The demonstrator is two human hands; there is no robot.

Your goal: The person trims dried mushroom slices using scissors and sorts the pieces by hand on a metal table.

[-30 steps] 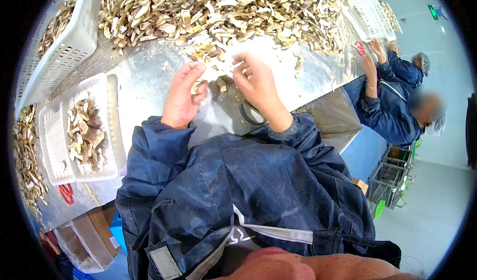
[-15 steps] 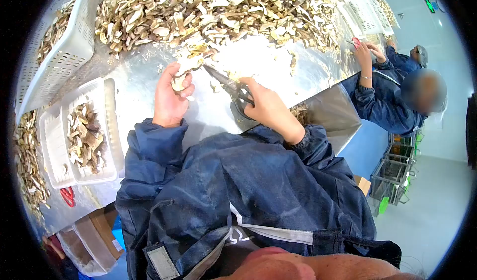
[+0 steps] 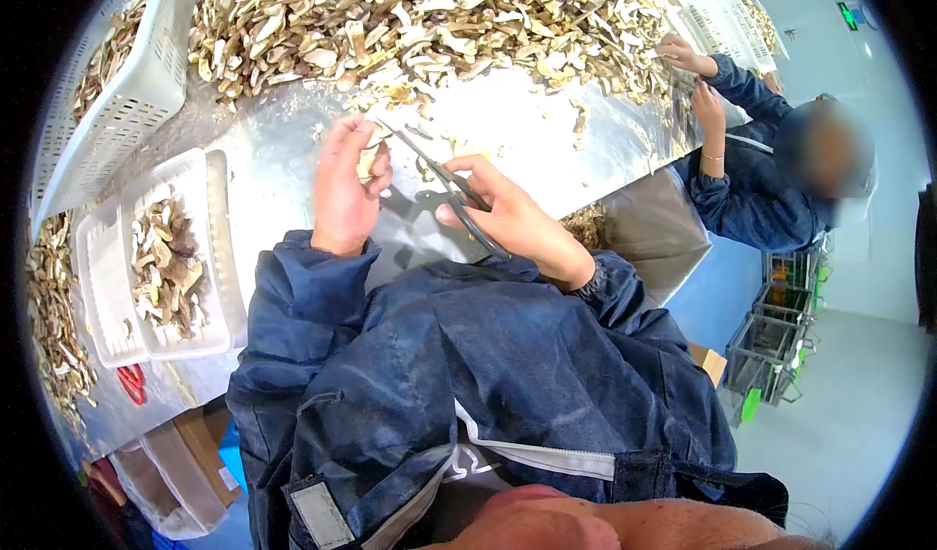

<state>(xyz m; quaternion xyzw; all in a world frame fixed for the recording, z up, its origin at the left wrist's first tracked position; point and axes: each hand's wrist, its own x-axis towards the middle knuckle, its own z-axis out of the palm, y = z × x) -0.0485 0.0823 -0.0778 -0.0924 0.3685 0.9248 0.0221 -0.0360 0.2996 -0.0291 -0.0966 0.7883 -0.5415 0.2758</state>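
Observation:
Between the thumb and fingers of my left hand (image 3: 346, 187) is a pale slice of dried mushroom (image 3: 368, 160), partly covered by the fingers. My right hand (image 3: 522, 216) grips the handles of dark scissors (image 3: 444, 174), whose blades point up and left toward the slice. Whether the blades touch it I cannot tell. Just beyond both hands, a broad heap of dried mushroom slices (image 3: 420, 33) spreads over the metal table (image 3: 283, 140), with small crumbs lying near the scissors.
A white perforated basket (image 3: 146, 91) holding slices stands at left. Below it lies a divided white tray (image 3: 226, 257) with mushroom pieces, near red-handled scissors (image 3: 132, 384). A co-worker (image 3: 752, 179) reaches into the heap at right, beside another white basket (image 3: 722, 23). Metal racks (image 3: 771, 340) stand behind.
My left hand has turned and closed more around the mushroom slice. The scissors have shifted left and swung in my right hand. The co-worker's hands have moved to the heap.

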